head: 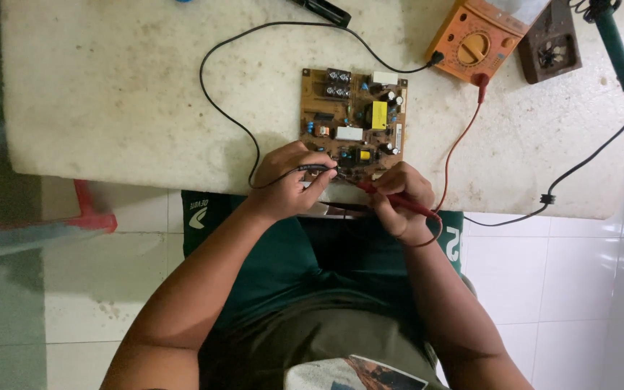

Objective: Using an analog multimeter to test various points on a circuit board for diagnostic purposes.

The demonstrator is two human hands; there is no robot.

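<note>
A brown circuit board (352, 119) with several components lies on the white worktable (124, 94) near its front edge. My left hand (287, 180) grips a black test probe (317, 168), tip touching the board's near edge. My right hand (400, 196) holds a red test probe (399, 202), its tip pointed at the same edge. A black lead (214, 108) and a red lead (460, 141) run to an orange multimeter (477, 40) at the back right.
A soldering iron with a green handle (615, 50) and a dark stand (552, 43) sit at the far right. A black cable (579, 170) trails over the table's front edge. White floor tiles lie below; a red object (92, 209) stands at left.
</note>
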